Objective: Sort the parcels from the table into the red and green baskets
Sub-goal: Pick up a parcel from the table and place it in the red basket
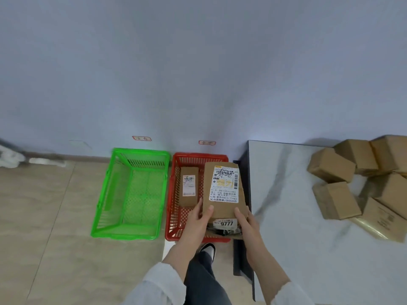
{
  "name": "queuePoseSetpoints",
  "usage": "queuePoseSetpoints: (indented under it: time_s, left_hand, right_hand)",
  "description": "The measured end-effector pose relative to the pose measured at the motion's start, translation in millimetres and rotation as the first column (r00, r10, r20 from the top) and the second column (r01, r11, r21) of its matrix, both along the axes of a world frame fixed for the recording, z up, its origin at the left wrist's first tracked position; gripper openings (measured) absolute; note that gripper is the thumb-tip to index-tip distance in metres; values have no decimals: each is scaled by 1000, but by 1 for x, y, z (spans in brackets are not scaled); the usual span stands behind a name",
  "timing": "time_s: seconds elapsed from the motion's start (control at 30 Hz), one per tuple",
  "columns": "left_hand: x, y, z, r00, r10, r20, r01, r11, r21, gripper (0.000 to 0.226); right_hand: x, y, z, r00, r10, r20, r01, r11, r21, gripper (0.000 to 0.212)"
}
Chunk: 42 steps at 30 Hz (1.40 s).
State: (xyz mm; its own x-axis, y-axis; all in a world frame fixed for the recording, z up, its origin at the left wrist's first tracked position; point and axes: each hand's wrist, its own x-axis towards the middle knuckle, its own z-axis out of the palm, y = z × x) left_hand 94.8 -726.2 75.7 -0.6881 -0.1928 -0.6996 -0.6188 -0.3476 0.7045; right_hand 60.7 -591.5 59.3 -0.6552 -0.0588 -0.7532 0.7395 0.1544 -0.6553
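Head view: left hand (198,219) and right hand (246,221) together grip one parcel (224,190) over the red basket (174,216), which holds one box (188,186). One green basket (103,194) stands just beside. At least six boxes (337,200) lie on the table (286,216).

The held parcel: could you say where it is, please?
The parcel is mid-frame in the head view, held by left hand and right hand over the red basket, left of the table.

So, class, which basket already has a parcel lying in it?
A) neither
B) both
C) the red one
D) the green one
C: a small labelled parcel lies on the floor of the red basket, while only bare mesh shows in the green basket.
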Motion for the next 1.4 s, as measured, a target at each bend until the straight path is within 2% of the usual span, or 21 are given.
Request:
queuePoseSetpoints:
  time_s: [0.03, 0.13, 0.2, 0.3, 0.43, 0.57, 0.67, 0.77, 0.9, 0.97, 1.07, 1.13, 1.2, 1.3, 1.37, 1.4]
  left_hand:
    - [-9, 1, -14, 1000, -6, 14, 6, 1000, -10, 45]
    - [-33, 2, -58, 998, -28, 59, 29, 999, -29, 48]
    - [-49, 1, -104, 993, -40, 109, 47, 997, -67, 47]
    - [-73, -5, -205, 988, -29, 149, 44, 994, -95, 39]
    - [-95, -17, -339, 986, -93, 139, 113, 984, -138, 47]
    - [-107, -25, -440, 974, -167, 153, 208, 929, -307, 56]
    - [-111, -24, -488, 942, -258, 217, 330, 834, -443, 53]
    - [-116, -23, -516, 908, -334, 254, 418, 673, -610, 54]
    - [-124, -27, -546, 876, -398, 271, 449, 473, -758, 56]
    - [-127, -28, -561, 873, -429, 230, 403, 372, -836, 56]
    - [-125, -28, -576, 823, -508, 257, 409, 215, -887, 68]
    - [-124, -29, -577, 796, -537, 281, 430, 175, -886, 77]
    - [-128, -32, -574, 794, -558, 242, 398, 175, -901, 78]
    - [-149, -41, -568, 757, -637, 147, 322, 168, -932, 67]
    - [-175, -48, -570, 718, -683, 133, 281, 110, -953, 57]
    - [-190, -50, -570, 679, -716, 163, 284, 52, -957, 55]
  right_hand:
    - [-9, 0, -12, 1000, 19, 15, -19, 1000, 21, 110]
    - [-34, -3, -44, 999, -14, 35, 11, 996, 91, 67]
    - [-51, -6, -85, 999, -34, 29, 30, 989, 144, 51]
    - [-74, -18, -177, 999, -34, 2, 33, 980, 199, 50]
    - [-93, -33, -309, 997, -72, -41, 80, 964, 254, 46]
    - [-101, -44, -406, 995, -56, -78, 77, 951, 301, 39]
    - [-103, -46, -459, 992, -22, -121, 61, 942, 330, 38]
    - [-106, -46, -501, 986, 15, -163, 40, 944, 329, 39]
    - [-119, -51, -544, 966, 60, -250, 37, 930, 366, 43]
    - [-122, -51, -563, 965, 67, -253, 39, 920, 391, 45]
    - [-114, -47, -579, 945, 197, -262, -33, 851, 523, 61]
    - [-109, -45, -580, 916, 273, -292, -59, 815, 576, 55]
    - [-106, -45, -576, 861, 362, -356, -47, 756, 653, 53]
    - [-109, -54, -564, 713, 552, -433, -38, 647, 761, 49]
    - [-119, -62, -564, 652, 651, -389, -81, 570, 818, 53]
    - [-125, -66, -567, 637, 687, -349, -104, 525, 845, 55]
